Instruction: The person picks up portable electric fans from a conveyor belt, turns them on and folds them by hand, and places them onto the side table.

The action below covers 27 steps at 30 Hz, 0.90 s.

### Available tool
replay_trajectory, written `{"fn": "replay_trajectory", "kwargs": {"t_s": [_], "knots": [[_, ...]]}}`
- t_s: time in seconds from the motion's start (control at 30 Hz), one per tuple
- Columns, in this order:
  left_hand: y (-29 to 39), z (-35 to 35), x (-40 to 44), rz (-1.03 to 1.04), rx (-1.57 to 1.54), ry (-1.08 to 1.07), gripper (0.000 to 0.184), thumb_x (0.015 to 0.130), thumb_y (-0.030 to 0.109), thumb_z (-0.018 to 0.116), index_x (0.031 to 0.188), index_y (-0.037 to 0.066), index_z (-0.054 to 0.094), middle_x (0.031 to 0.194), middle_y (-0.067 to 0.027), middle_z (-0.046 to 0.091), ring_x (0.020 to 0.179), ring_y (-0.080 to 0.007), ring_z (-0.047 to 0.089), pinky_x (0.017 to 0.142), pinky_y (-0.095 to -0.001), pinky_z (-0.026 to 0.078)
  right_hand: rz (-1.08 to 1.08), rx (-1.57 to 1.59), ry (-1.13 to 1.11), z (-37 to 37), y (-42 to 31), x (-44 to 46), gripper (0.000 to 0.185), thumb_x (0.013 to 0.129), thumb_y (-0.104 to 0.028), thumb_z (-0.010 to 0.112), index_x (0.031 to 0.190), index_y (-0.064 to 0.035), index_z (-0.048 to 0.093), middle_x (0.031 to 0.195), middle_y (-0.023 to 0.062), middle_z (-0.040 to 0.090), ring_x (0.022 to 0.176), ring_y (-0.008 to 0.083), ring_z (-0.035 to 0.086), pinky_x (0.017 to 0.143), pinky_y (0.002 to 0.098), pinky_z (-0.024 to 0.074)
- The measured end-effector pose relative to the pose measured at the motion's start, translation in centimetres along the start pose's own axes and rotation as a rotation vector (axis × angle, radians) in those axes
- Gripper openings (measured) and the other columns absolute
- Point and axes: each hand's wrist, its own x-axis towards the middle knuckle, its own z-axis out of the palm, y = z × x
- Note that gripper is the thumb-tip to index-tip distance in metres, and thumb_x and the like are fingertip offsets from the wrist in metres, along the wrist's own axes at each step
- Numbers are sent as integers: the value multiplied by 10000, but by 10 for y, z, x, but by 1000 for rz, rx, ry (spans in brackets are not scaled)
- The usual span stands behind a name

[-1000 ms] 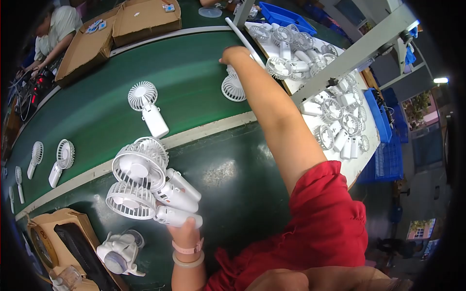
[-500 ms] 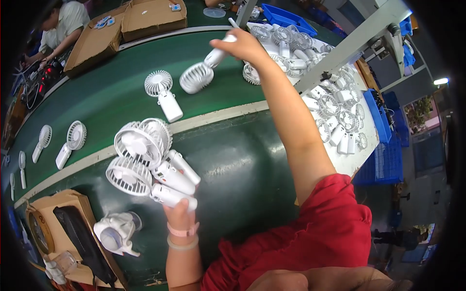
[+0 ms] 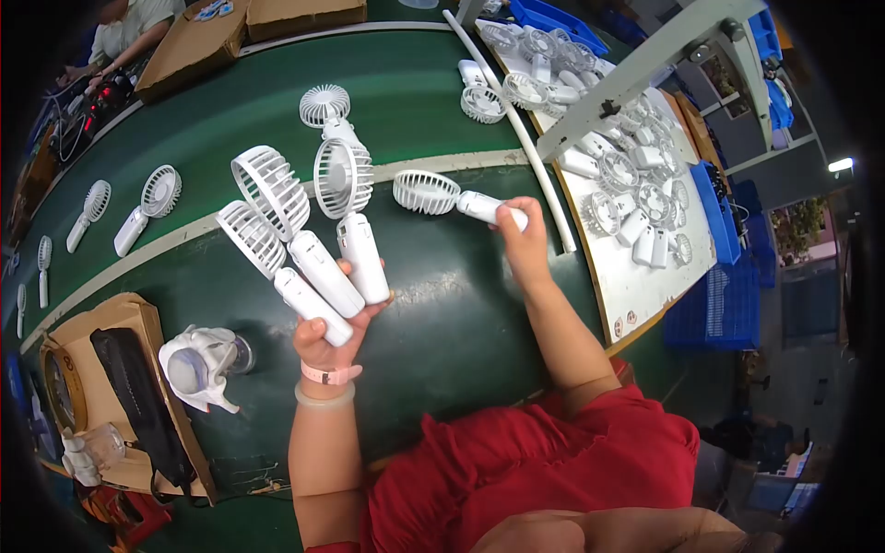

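My left hand (image 3: 330,336) is closed round the handles of several white handheld fans (image 3: 318,272), their caged heads fanned out above it. In my right hand (image 3: 524,238) is one more white handheld fan (image 3: 429,194), gripped by the end of its handle, with its head pointing left over the green table. Behind the bunch lies another fan (image 3: 324,105) on the green belt, its handle partly hidden. Farther left on the belt rest several more fans (image 3: 160,192). One fan (image 3: 482,103) lies at the belt's right end.
Many white fans cover a white board (image 3: 599,286) at right, beside a metal post (image 3: 645,83) and blue crates (image 3: 710,304). A cardboard tray (image 3: 138,309) with a black pouch stands at left, next to a white object with a clear round part (image 3: 198,367). A co-worker (image 3: 129,37) sits far left.
My right hand has come back from over the belt towards me with its fan, now above the near table. The left hand's fans have risen and spread apart.
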Motion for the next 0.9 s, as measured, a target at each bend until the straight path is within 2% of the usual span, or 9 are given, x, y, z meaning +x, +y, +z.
{"fn": "replay_trajectory", "kwargs": {"t_s": [0.07, 0.13, 0.2, 0.27, 0.33, 0.4, 0.53, 0.7, 0.9], "knots": [[-2, -2, -1, -10, 66, 30, 742, 658, 222, 669, 1309, 92, 339, 1222, -46, 489, 1241, -392, 330, 932, -557, 365, -562, -668, 62, -3, -14, -17, 215, 722, -68, 664, 900, -79, 542, 1044, 118, 522, 1006, 272, 481, 850, 368, 388], [-6, 0, -3, -12, 126, 39, 755, 657, 239, 682, 1308, 89, 332, 1213, -76, 487, 1226, -368, 360, 929, -557, 372, -702, -684, 57, 7, -44, -39, 251, 690, -69, 672, 914, -87, 561, 1104, 143, 488, 1073, 309, 424, 913, 397, 333], [-10, 1, -8, 11, 480, 129, 760, 644, 254, 707, 1287, 62, 350, 1214, -116, 480, 1192, -327, 414, 948, -503, 384, -498, -352, -313, 19, -52, -59, 384, 704, -129, 686, 1063, -97, 555, 1208, 140, 425, 1131, 296, 408, 952, 396, 332], [-18, 8, -9, -1, 652, 158, 786, 610, 217, 739, 1267, 35, 347, 1180, -125, 494, 1106, -242, 487, 943, -382, 395, -138, 234, -659, 40, -49, -66, 737, 693, -221, 727, 1300, -53, 344, 1299, 116, 325, 1221, 254, 335, 1005, 393, 302], [-25, 14, -5, -12, 967, 79, 771, 602, 106, 727, 1260, 11, 337, 1163, -106, 502, 1077, -206, 489, 925, -338, 391, -207, 285, -755, 61, -40, -74, 859, 646, -284, 770, 1320, -25, 305, 1317, 105, 316, 1249, 235, 297, 1010, 373, 301], [-34, 12, -5, 85, 1274, -118, 762, 599, 57, 711, 1257, -7, 332, 1187, -132, 461, 1085, -250, 481, 932, -353, 381, -128, 365, -705, 74, -46, -80, 870, 590, -219, 785, 1303, -28, 325, 1282, 144, 386, 1190, 255, 376, 988, 346, 329], [-45, 36, -6, 214, 1621, -84, 882, 610, 126, 721, 1322, -17, 219, 1242, -240, 320, 1155, -404, 359, 952, -427, 345, 329, 799, -729, 69, -30, -77, 841, 609, -146, 766, 1303, -17, 309, 1213, 101, 472, 1115, 186, 462, 944, 321, 380], [-44, 40, -9, 293, 1846, -252, 947, 619, 306, 722, 1350, -22, 216, 1329, -273, 278, 1200, -427, 329, 1003, -506, 245, 304, 1124, -797, 52, -36, -66, 777, 660, -305, 740, 1269, -12, 356, 1145, 98, 519, 1040, 211, 531, 907, 335, 428], [-39, 37, -8, 732, 1697, -310, 571, 689, 220, 631, 1181, 6, 438, 1254, -227, 437, 1159, -411, 425, 969, -504, 309, 479, 1620, -797, 34, -56, -60, 709, 675, -473, 688, 1220, -81, 461, 1206, 167, 496, 1128, 328, 481, 944, 463, 382]]}}
